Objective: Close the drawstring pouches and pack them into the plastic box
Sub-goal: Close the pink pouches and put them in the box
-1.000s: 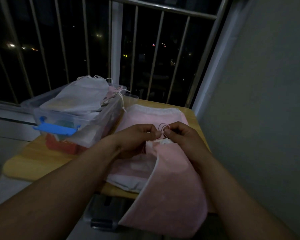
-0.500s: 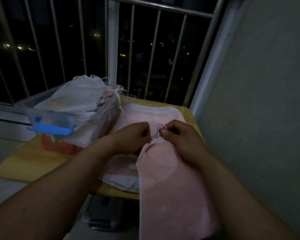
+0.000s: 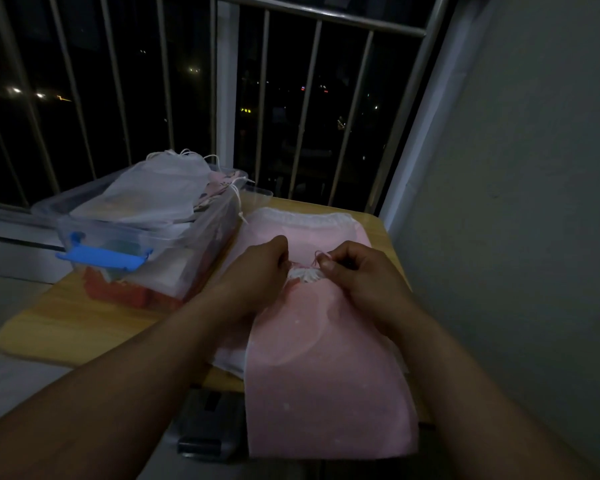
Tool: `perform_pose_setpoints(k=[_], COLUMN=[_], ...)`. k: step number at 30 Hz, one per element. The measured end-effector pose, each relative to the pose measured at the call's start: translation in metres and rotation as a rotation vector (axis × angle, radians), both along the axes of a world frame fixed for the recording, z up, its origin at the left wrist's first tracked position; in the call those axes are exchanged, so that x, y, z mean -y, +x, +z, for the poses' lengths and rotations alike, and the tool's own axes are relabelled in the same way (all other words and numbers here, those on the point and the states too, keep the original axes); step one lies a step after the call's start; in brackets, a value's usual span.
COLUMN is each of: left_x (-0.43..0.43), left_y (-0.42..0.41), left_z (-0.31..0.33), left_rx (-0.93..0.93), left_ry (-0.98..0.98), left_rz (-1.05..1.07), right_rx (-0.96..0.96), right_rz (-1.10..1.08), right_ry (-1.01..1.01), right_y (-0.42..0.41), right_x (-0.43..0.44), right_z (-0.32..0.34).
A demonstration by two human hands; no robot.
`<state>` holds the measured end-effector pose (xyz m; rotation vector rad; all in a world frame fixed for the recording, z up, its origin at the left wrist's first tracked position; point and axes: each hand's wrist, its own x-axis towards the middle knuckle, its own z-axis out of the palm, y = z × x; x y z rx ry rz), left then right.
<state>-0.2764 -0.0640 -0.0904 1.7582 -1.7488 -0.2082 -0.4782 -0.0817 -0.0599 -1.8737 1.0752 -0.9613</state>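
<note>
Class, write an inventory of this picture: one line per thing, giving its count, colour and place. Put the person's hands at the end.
table: one, light wood, centre-left
railing: one, metal, behind the table
wall: one, grey, right
plastic box: one, clear with blue latch, table's left
white pouch: one, white, topping the box
flat pouch: at least one, pink with white band, on the table beneath the hands
held pouch: one, pink, hanging over the table's near edge, mouth gathered
drawstring: one loop, pink, at that mouth
left hand: one, grips the held pouch's mouth
right hand: one, pinches the drawstring
</note>
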Motion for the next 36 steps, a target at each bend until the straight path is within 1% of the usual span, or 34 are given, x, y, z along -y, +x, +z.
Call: perform_pose_setpoints(k=[2, 4, 5, 8, 9, 10, 11, 12, 13, 14, 15, 17, 18, 19, 22, 24, 26, 28, 30, 32, 33, 34, 35, 36], left_x=[0.004, 0.007, 0.007, 0.001, 0.0, 0.0, -0.001, -0.002, -0.003, -0.005, -0.006, -0.015, -0.018, -0.017, -0.01, -0.006, -0.005, -0.006, -0.007, -0.004, -0.002, -0.002, -0.001, 0.0], left_y=[-0.003, -0.003, -0.001, 0.004, 0.005, 0.008, 0.011, 0.014, 0.016, 0.02, 0.02, 0.016, 0.012, 0.011, 0.013, 0.016, 0.019, 0.018, 0.016, 0.015, 0.016, 0.016, 0.015, 0.016], left_z=[0.001, 0.003, 0.005, 0.021, 0.026, 0.028, 0.031, 0.034, 0.035, 0.034, 0.032, 0.028, 0.027, 0.025, 0.015, 0.012, 0.01, 0.012, 0.014, 0.012, 0.011, 0.01, 0.01, 0.01], left_rx=[-0.153, -0.296, -0.342, -0.482, -0.585, -0.75, -1.005, -1.245, -1.298, -1.401, -1.384, -1.196, -1.155, -1.103, -0.978, -0.931, -0.977, -1.074, -1.181, -1.32, -1.36, -1.376, -1.351, -1.259], left_ry=[-0.004, 0.028, 0.043, 0.079, 0.129, 0.188, 0.245, 0.304, 0.368, 0.454, 0.525, 0.628, 0.637, 0.591, 0.383, 0.281, 0.245, 0.223, 0.229, 0.301, 0.326, 0.339, 0.335, 0.311], left_rz=[0.059, 0.091, 0.106, 0.138, 0.123, 0.101, 0.093, 0.021, -0.039, -0.101, -0.157, -0.189, -0.19, -0.142, -0.031, -0.023, -0.073, -0.134, -0.136, -0.141, -0.156, -0.166, -0.161, -0.148], right_rx=[0.032, 0.023, 0.016, 0.035, 0.069, 0.111, 0.155, 0.199, 0.225, 0.24, 0.244, 0.239, 0.227, 0.215, 0.228, 0.231, 0.259, 0.339, 0.449, 0.554, 0.595, 0.597, 0.58, 0.518], right_rz=[-0.011, -0.016, -0.014, 0.078, 0.101, 0.09, 0.054, 0.012, -0.033, -0.07, -0.106, -0.146, -0.151, -0.141, -0.037, -0.005, -0.077, -0.135, -0.172, -0.149, -0.125, -0.125, -0.145, -0.157], right_ry=[0.026, 0.091, 0.164, 0.515, 0.571, 0.581, 0.567, 0.526, 0.488, 0.457, 0.437, 0.405, 0.4, 0.42, 0.578, 0.584, 0.524, 0.528, 0.635, 0.736, 0.771, 0.782, 0.788, 0.778], right_y=[-0.001, -0.005, -0.009, -0.019, -0.021, -0.021, -0.021, -0.022, -0.021, -0.021, -0.02, -0.02, -0.02, -0.021, -0.029, -0.031, -0.03, -0.028, -0.028, -0.032, -0.033, -0.035, -0.036, -0.036], right_x=[0.003, 0.009, 0.011, 0.012, 0.01, 0.011, 0.012, 0.016, 0.02, 0.024, 0.027, 0.031, 0.033, 0.033, 0.033, 0.03, 0.032, 0.037, 0.04, 0.042, 0.041, 0.042, 0.042, 0.042], right_z=[0.001, 0.002, 0.002, 0.002, 0.002, 0.001, 0.0, -0.002, -0.004, -0.006, -0.008, -0.013, -0.016, -0.017, -0.017, -0.016, -0.019, -0.02, -0.02, -0.02, -0.018, -0.017, -0.016, -0.015])
